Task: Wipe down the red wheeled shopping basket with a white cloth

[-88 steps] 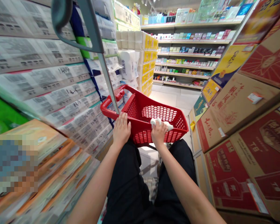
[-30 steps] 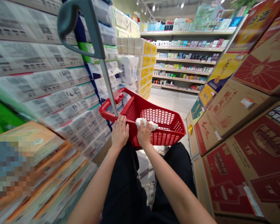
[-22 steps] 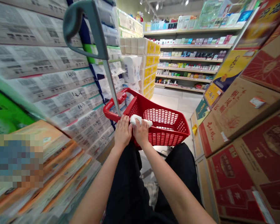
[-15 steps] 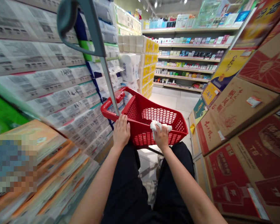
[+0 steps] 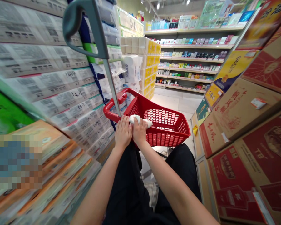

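A red plastic shopping basket (image 5: 165,107) with perforated walls stands in front of my knees, tilted in view. Its long metal pole (image 5: 112,86) rises on the left to a grey loop handle (image 5: 100,40). My left hand (image 5: 123,132) holds the near rim beside the foot of the pole, fingers together over the edge. Right beside it, my right hand (image 5: 140,129) presses a bunched white cloth (image 5: 148,122) against the same rim. Part of the cloth is hidden under the fingers. The basket's inside shows no goods.
Stacked packs (image 5: 61,78) wall the left side, with orange cartons (image 5: 61,168) lower down. Cardboard boxes (image 5: 243,115) are piled on the right. Tissue packs (image 5: 152,62) stand beyond the basket, and shelves (image 5: 189,59) of small boxes line the back.
My right hand has slid the white cloth leftward along the near rim, up next to my left hand. The left hand stays on the rim. The view has shifted slightly.
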A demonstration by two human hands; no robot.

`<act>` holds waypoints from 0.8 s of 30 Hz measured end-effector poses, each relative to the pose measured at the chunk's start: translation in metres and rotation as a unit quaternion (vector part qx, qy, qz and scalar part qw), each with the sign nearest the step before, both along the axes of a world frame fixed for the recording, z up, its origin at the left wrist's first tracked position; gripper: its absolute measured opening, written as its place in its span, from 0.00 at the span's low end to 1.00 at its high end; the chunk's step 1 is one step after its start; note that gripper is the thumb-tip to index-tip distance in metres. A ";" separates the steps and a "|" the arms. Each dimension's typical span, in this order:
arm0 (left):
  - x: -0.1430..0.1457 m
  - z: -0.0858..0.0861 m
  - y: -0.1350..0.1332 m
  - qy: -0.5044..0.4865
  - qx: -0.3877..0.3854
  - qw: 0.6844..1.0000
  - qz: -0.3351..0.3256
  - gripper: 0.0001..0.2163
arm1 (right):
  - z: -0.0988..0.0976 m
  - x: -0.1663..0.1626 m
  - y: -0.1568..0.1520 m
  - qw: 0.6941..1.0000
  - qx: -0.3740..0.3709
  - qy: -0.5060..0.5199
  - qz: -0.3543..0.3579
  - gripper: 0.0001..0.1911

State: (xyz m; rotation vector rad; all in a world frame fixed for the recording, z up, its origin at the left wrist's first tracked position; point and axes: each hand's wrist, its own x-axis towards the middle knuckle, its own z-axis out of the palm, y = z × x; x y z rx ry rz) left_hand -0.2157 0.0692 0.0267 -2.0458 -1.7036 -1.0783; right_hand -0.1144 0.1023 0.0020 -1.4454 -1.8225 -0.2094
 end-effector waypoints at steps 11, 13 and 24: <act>0.002 0.000 0.000 -0.003 0.006 1.000 -0.003 0.23 | -0.045 0.118 -0.009 0.997 0.028 -0.075 -0.022 0.20; 0.002 -0.001 0.000 -0.009 0.007 1.000 -0.007 0.23 | -0.053 0.150 -0.013 0.995 0.040 -0.086 -0.039 0.20; 0.000 -0.002 0.002 -0.008 0.008 1.000 -0.011 0.24 | -0.010 0.042 -0.013 0.999 -0.015 -0.019 -0.035 0.21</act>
